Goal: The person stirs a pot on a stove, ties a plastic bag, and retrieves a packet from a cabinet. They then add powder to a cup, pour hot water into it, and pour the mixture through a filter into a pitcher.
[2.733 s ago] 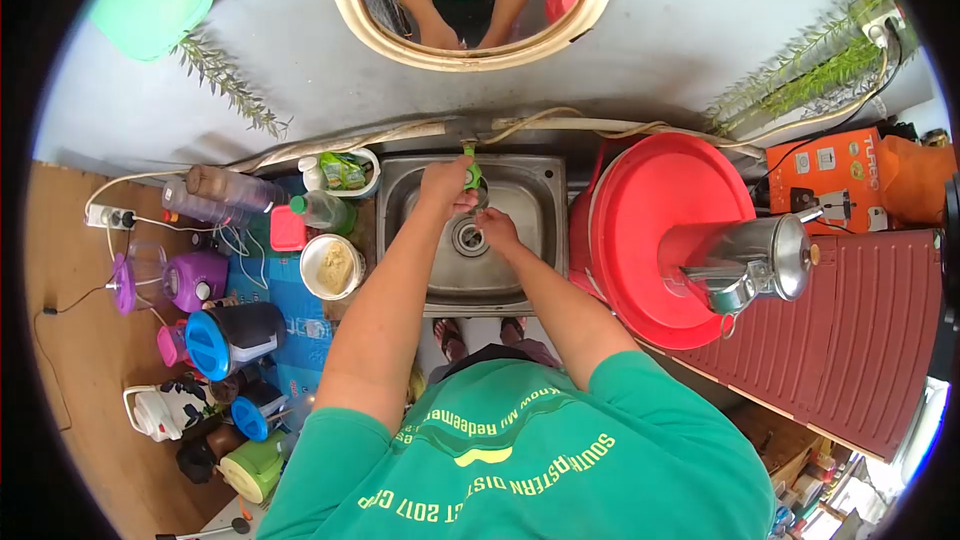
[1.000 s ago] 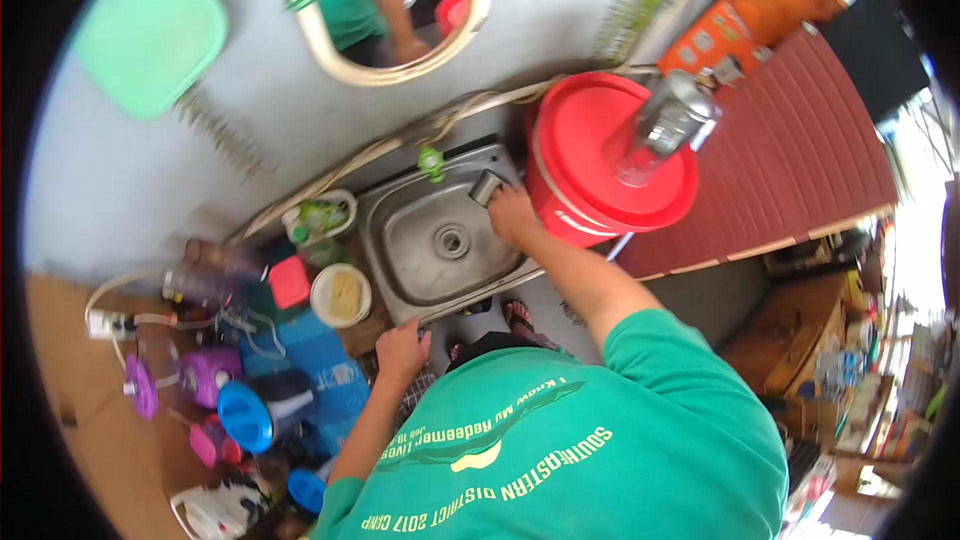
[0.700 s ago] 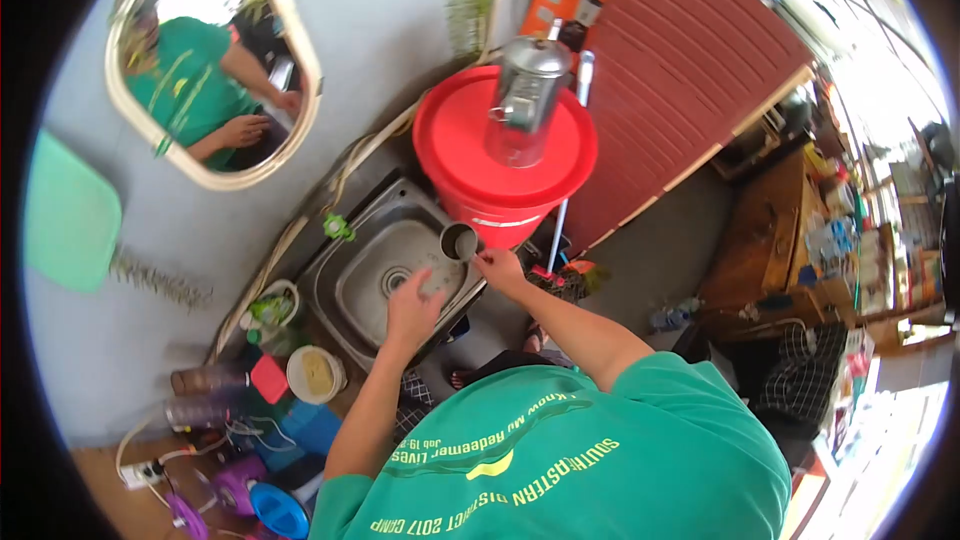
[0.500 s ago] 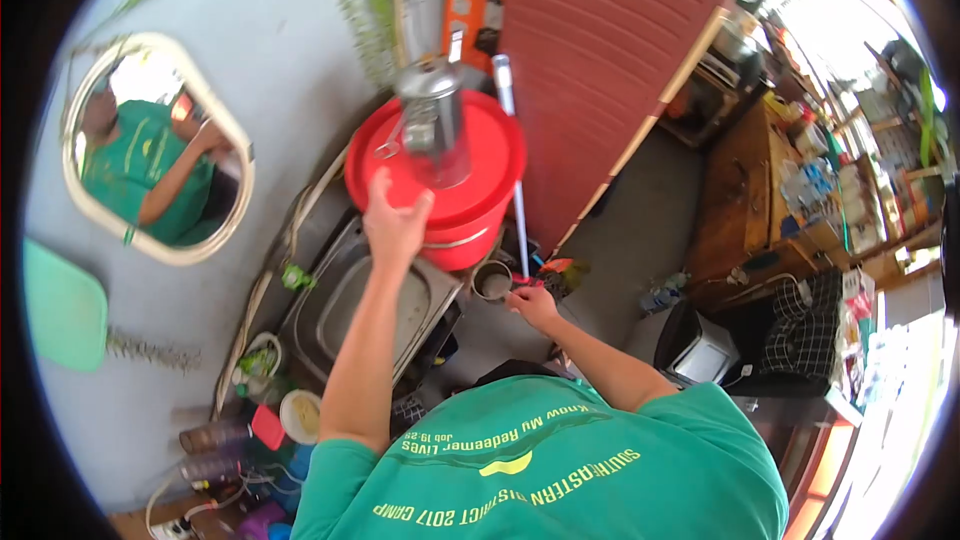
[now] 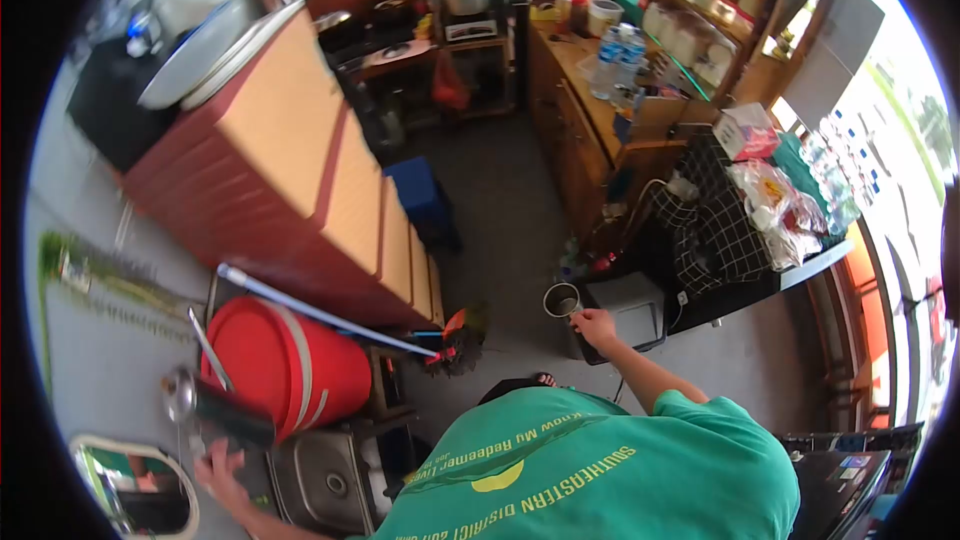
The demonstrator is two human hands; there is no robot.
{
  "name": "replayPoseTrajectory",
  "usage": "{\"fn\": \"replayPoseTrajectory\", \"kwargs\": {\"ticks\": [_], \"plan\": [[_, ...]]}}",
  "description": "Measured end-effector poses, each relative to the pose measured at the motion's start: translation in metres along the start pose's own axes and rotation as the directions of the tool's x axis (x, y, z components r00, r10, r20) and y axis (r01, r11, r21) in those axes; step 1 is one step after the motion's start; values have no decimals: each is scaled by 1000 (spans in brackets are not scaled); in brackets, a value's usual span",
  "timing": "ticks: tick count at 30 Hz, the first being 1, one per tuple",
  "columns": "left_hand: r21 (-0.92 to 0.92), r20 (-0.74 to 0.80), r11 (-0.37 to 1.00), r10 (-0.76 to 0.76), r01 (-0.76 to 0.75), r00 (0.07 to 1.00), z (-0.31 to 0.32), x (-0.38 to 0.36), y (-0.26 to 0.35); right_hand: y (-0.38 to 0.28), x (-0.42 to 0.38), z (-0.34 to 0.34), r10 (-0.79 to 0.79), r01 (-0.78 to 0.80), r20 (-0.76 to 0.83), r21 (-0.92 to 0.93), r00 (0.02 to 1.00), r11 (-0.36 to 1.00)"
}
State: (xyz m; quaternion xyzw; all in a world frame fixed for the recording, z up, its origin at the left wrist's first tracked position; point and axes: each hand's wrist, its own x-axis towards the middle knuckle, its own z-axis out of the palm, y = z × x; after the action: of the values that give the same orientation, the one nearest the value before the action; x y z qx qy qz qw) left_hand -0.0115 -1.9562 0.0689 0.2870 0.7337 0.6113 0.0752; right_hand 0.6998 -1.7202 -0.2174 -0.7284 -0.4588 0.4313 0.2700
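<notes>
My right hand is closed on the handle of a round metal cup, held out in front of the green shirt. Down at the left, my left hand has its fingers apart, just below a shiny metal canister; whether they touch is unclear. The canister is blurred and stands on or beside the lid of a large red bucket. Close to my left forearm is a metal sink.
A tall red and tan cabinet rises at the left, with a mop handle along its base. A grey bin stands beside the cup. Ahead are a blue stool and a wooden counter. An oval mirror hangs lower left.
The view has swung right towards the room, so the bucket and sink now lie lower left. The cup remains in my right hand. My left hand is still near the canister.
</notes>
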Motion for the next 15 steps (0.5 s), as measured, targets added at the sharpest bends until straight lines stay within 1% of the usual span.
{"fn": "replayPoseTrajectory", "kwargs": {"ticks": [1, 2, 4, 5, 6, 7, 8, 9, 10, 11, 12, 14, 15], "plan": [[-14, -14, 999, -29, 29, 999, -6, -18, 9, 6, 10, -19, 2, -3, -35, -14, 999, 1000], [-27, -33, 998, -61, 60, 998, -5, -41, 40, 8, 17, -35, 2, -4, -67, -31, 998, 999], [10, -38, 998, -54, 54, 998, 23, -96, 120, 3, 26, -61, 44, -44, -99, -3, 994, 999], [11, -41, 998, -59, 59, 997, 26, -100, 134, 0, 33, -71, 73, -72, -119, 16, 990, 997], [-146, 162, 989, 30, -6, 986, 28, -106, 142, -2, 41, -76, 70, -70, -114, 8, 991, 998], [-307, 339, 951, 146, -37, 929, 30, -112, 144, -4, 49, -79, 71, -66, -118, 45, 990, 997], [-364, 217, 930, 133, -46, 967, 33, -117, 134, -7, 57, -79, 73, -63, -119, 81, 990, 995], [-357, 207, 933, 123, -42, 970, 48, -121, 143, -10, 66, -78, 71, -64, -107, 71, 992, 995], [-389, 344, 920, 193, -47, 919, 74, -124, 160, -15, 77, -75, 86, -75, -100, 108, 991, 991], [-424, 469, 904, 264, -47, 843, 99, -123, 173, -21, 90, -71, 100, -86, -95, 144, 990, 986], [-421, 463, 906, 258, -46, 848, 120, -120, 175, -25, 104, -64, 97, -84, -88, 138, 991, 987], [-399, 520, 910, 127, 109, 845, 171, -111, 166, -35, 136, -48, 25, -6, -82, 227, 996, 974], [-343, 518, 936, 118, 79, 847, 219, -115, 179, -45, 152, -40, 25, -6, -83, 222, 996, 975]]}}
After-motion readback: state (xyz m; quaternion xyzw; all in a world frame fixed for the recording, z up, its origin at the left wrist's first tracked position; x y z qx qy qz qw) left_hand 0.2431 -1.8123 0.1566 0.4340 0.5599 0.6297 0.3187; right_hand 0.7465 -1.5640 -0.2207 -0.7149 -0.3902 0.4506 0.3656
